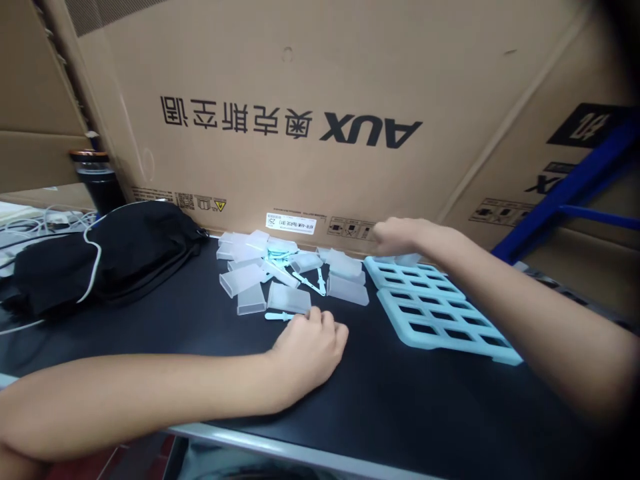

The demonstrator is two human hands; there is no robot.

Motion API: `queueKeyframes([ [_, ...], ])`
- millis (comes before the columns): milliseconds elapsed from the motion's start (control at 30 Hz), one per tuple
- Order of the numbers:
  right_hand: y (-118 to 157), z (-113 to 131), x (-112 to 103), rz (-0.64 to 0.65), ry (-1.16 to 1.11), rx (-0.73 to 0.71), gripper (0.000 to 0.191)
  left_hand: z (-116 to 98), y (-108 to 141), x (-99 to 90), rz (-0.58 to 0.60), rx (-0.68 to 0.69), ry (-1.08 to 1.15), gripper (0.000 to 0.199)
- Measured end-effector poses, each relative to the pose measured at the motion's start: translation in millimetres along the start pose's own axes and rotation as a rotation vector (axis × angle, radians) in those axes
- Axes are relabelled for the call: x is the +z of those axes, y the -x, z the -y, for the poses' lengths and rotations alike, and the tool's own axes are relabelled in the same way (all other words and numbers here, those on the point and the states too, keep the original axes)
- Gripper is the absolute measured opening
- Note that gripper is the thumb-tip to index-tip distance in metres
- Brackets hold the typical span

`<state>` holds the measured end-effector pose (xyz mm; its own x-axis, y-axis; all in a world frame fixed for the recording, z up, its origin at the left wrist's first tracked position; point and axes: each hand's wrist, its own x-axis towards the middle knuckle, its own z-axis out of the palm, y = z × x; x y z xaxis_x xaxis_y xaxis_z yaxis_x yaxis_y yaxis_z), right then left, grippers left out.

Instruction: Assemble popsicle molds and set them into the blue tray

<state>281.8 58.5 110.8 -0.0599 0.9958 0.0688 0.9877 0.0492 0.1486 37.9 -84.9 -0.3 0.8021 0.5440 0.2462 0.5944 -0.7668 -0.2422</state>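
My left hand [311, 343] rests on the black table with its fingers curled closed; whatever is inside them is hidden. Just beyond its knuckles lies a small light blue plastic stick [278, 316]. My right hand [403, 237] is closed too, over the far left corner of a light blue plastic rack [435, 339] with rows of rectangular openings. A translucent piece [407, 259] shows under that hand, and I cannot tell whether the fingers grip it. Between the hands and farther back is a loose pile of frosted flat plastic sleeves [289, 297], mixed with more light blue sticks [321, 281].
A large cardboard box [280, 167] stands as a wall behind the table [215, 333]. To the left are a black fabric bag [135, 250], a dark bottle [100, 180] and white cables [55, 219]. A blue metal frame [565, 187] rises at right.
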Motion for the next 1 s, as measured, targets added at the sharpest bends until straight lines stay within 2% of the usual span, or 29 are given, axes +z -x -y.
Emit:
queueKeyframes([
  [33, 10.5, 20.7, -3.9, 0.119, 0.083, -0.080, 0.020, -5.3, 4.2, -1.2, 0.031, 0.004, -0.003, 0.022],
  [133, 45.4, 70.9, -3.4, 0.202, 0.235, -0.217, 0.016, -17.8, 15.8, -2.7, 0.059, 0.039, -0.034, 0.031],
  [233, 66.9, 89.5, 6.4, 0.297, 0.261, -0.272, 0.016, -22.5, 22.2, -2.5, 0.109, -0.010, -0.051, 0.047],
  [367, 68.2, 83.4, 13.2, 0.390, 0.277, -0.321, 0.028, -19.4, 22.4, -8.1, 0.222, -0.147, -0.079, 0.056],
  [467, 65.1, 78.2, 16.0, 0.460, 0.193, -0.389, 0.037, -16.4, 21.1, -14.0, 0.305, -0.136, -0.123, 0.054],
  [533, 65.0, 77.1, 17.6, 0.476, 0.140, -0.412, 0.043, -15.7, 21.1, -15.1, 0.321, -0.105, -0.148, 0.056],
  [667, 57.1, 73.4, 12.1, 0.408, 0.030, -0.365, 0.051, -14.9, 21.3, -12.6, 0.282, -0.082, -0.163, 0.061],
  [767, 33.8, 66.4, 4.2, 0.273, -0.053, -0.334, 0.047, -12.1, 18.0, -13.7, 0.270, -0.073, -0.146, 0.058],
  [833, 13.0, 61.1, 3.9, 0.186, -0.006, -0.295, 0.042, -9.8, 14.6, -16.3, 0.283, -0.071, -0.131, 0.056],
  [900, -6.0, 56.4, 10.1, 0.168, 0.084, -0.274, 0.033, -8.0, 12.0, -18.6, 0.296, -0.068, -0.125, 0.055],
  [1000, -23.8, 51.1, 25.8, 0.220, 0.151, -0.282, 0.043, -7.3, 11.4, -18.8, 0.293, -0.060, -0.137, 0.056],
])
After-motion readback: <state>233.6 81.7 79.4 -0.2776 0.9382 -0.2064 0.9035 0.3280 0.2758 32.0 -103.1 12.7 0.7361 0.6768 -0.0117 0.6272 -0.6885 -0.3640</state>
